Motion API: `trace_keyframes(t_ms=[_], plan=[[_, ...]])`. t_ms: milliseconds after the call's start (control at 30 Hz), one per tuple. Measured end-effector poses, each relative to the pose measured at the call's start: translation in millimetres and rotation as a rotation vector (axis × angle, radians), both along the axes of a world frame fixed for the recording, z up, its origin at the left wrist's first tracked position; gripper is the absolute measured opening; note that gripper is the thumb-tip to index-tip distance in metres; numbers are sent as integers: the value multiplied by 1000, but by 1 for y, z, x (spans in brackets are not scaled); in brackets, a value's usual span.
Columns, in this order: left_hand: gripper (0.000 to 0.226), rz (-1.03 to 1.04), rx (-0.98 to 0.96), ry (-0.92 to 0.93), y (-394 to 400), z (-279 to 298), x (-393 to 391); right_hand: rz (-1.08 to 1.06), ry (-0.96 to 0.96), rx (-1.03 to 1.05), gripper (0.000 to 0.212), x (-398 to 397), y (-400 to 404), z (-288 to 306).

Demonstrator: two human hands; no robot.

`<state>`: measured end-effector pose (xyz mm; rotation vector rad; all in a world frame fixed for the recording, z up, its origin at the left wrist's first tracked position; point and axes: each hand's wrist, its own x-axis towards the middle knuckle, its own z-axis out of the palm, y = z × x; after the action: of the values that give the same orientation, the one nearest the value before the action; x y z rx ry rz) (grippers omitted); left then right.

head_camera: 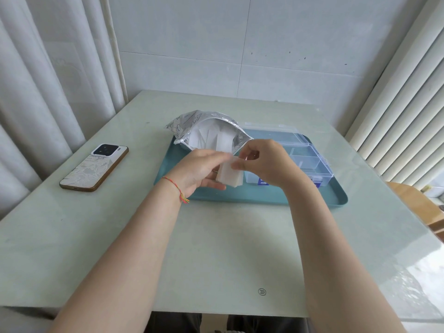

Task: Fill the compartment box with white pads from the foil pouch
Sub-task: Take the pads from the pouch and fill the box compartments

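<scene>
Head view, both hands over the near-left part of a teal plastic tray (312, 200) on a pale green glass-topped table (216, 248). Left hand (199, 169) grips a small stack of thin white rectangular pads (229, 177), fingers curled round its left side; right hand (262, 162) pinches the stack's upper right corner betw. thumb & forefinger — apparently peeling off one pad. Crinkled silver foil pouch (192, 123) lies at the tray's far left, mouth open toward the viewer, more pads visible inside. Clear plastic compartment box (310, 159) sits just right of the hands, lid open; its visible compartments look mostly unfilled, so the task seems early. Handling (judged): pads are light, soft, flexible, prob. clingy to each other — take by edge or corner w/ a fingertip pinch, support the stack so it doesn't fan out. Patterned white smartphone (93, 168) lies well left of the tray.
</scene>
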<state>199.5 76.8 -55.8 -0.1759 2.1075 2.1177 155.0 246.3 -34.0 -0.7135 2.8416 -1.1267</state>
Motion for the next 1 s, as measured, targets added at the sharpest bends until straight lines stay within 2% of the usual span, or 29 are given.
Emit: trace_keyframes(t_ms=[100, 167, 233, 333, 433, 567, 667, 867, 1000], plan=[[14, 30, -8, 30, -1, -5, -1, -55, 32, -40, 24, -3, -2, -4], [9, 195, 38, 29, -6, -7, -5, -132, 51, -119, 13, -7, -4, -5], [12, 369, -34, 61, -14, -11, -10, -196, 38, -139, 5, -11, -10, -5], [13, 517, -193, 129, -20, -14, -15, -220, -36, -67, 15, -14, -30, -7], [14, 574, -243, 172, -18, -14, -14, -195, 6, 62, 24, -15, -52, -12], [13, 587, -230, 184, -16, -13, -12, -196, 2, 157, 32, -17, -64, -12], [15, 586, -206, 189, -15, -14, -13, -217, 2, 132, 32, -18, -65, -9], [18, 497, 0, 130, -11, -12, -13, -225, -30, -212, 23, -6, -34, 11], [14, 358, 190, 88, -8, -7, -11, -106, -168, -373, 10, 7, -16, 20]])
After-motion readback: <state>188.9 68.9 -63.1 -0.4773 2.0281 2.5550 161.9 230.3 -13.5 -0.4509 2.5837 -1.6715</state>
